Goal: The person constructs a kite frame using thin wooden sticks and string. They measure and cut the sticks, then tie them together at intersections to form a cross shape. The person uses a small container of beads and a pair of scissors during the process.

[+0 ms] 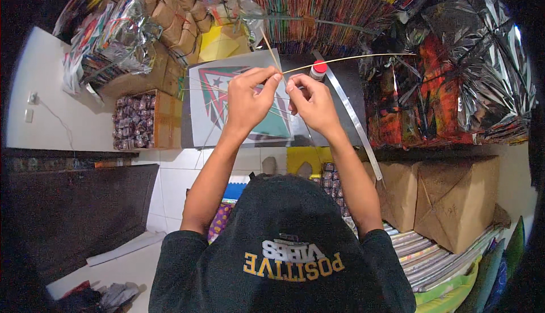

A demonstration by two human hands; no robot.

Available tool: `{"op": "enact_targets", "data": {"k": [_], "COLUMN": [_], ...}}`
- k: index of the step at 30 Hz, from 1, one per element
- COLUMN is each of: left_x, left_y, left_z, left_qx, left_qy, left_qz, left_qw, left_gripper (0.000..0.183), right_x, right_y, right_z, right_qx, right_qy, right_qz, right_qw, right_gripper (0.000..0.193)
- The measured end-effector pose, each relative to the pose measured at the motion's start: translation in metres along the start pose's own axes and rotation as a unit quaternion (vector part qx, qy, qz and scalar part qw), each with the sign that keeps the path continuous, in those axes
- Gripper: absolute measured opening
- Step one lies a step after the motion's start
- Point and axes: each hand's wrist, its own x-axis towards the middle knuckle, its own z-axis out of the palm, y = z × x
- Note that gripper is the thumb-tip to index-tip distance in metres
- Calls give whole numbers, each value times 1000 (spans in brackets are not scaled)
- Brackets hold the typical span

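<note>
Above the dark table (304,62), my left hand (250,98) pinches two thin bamboo sticks (363,58) where they cross. One stick runs up and away; the longer one bends out to the right. Close beside the crossing, my right hand (315,104) is closed, thumb against curled fingers; what it grips is too fine to make out. Beneath my hands lies a pale sheet with a red, green and black star design (272,126). More thin sticks (208,87) lie over it. A small red-capped bottle (319,70) stands behind my right hand.
A long metal ruler (347,100) lies right of my right hand. Stacked colourful sheets (318,15) line the back. Shiny plastic-wrapped bundles (448,86) crowd the right, above brown paper parcels (454,199). At left sits a cardboard box (166,121) with small wrapped items.
</note>
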Motion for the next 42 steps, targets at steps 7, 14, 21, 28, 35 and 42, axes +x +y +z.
{"op": "enact_targets", "data": {"k": [7, 14, 21, 28, 35, 42], "left_x": [-3, -23, -36, -23, -9, -4], "left_y": [1, 21, 0, -5, -10, -9], "left_z": [-5, -1, 27, 28, 15, 17], "left_qx": [-63, 225, -131, -368, -381, -363], "left_qy": [-31, 120, 49, 11, -29, -70], "left_qz": [-99, 107, -121, -286, -328, -295], "left_qw": [993, 961, 983, 885, 864, 881], "left_gripper": [18, 15, 21, 25, 25, 27], "right_x": [0, 2, -1, -3, -6, 0], "right_y": [-2, 9, 7, 5, -25, -39], "right_z": [2, -1, 1, 0, -19, -38], "right_qx": [4, 76, 81, -2, -196, -181], "right_qy": [3, 34, 39, 43, 81, -31], "right_qz": [-5, -17, -22, -72, -226, -185], "right_qw": [1000, 996, 996, 996, 951, 966], "right_gripper": [21, 17, 17, 17, 16, 17]}}
